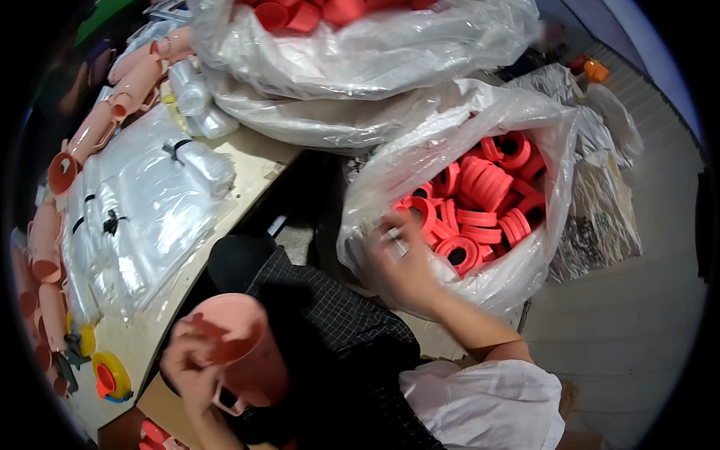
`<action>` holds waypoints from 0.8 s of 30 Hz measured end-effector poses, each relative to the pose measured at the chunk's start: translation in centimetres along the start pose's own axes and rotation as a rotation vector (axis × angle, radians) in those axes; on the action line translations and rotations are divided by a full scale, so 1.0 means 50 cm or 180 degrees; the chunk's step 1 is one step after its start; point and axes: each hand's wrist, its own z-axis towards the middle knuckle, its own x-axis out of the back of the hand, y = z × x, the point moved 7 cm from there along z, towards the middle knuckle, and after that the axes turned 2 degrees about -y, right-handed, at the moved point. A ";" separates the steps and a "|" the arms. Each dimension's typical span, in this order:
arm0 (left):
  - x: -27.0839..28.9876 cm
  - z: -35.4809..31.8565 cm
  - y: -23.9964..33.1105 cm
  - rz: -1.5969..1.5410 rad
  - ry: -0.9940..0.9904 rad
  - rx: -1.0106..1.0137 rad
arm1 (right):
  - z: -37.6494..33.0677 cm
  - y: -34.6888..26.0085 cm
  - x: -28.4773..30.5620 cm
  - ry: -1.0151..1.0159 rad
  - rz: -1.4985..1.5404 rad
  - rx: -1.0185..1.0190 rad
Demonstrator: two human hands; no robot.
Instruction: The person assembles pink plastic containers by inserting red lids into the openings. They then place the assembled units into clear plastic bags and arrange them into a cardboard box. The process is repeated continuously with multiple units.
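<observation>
Low at the left, my left hand [187,360] is closed on a large pink plastic jug [259,367] with a handle, its wide round mouth tilted up. My right hand [394,262] reaches to the near left side of an open clear plastic bag [555,180]. Inside that bag lie several red round lids [484,184], some with dark centres. Motion blurs the right hand's fingers, which are beside the nearest lids; whether they hold one cannot be made out.
A pale table [255,161] on the left bears stacked clear plastic bags [146,199], a row of pink jugs [94,124] and a yellow tape roll [112,375]. Another big bag [360,60] with red parts stands at the back. Crumpled sacks [600,217] lie on the right.
</observation>
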 end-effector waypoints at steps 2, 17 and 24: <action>-0.089 0.029 0.049 0.1098 -0.0453 -0.0243 | 0.052 0.169 0.209 0.1084 -0.0947 -0.0004; -0.034 -0.172 -0.084 0.0273 0.0877 0.1370 | 0.053 0.298 0.217 0.0696 -0.1610 -0.0285; -0.029 -0.175 -0.075 0.0215 0.0740 0.1024 | 0.117 0.187 0.165 0.0449 -0.2358 0.0396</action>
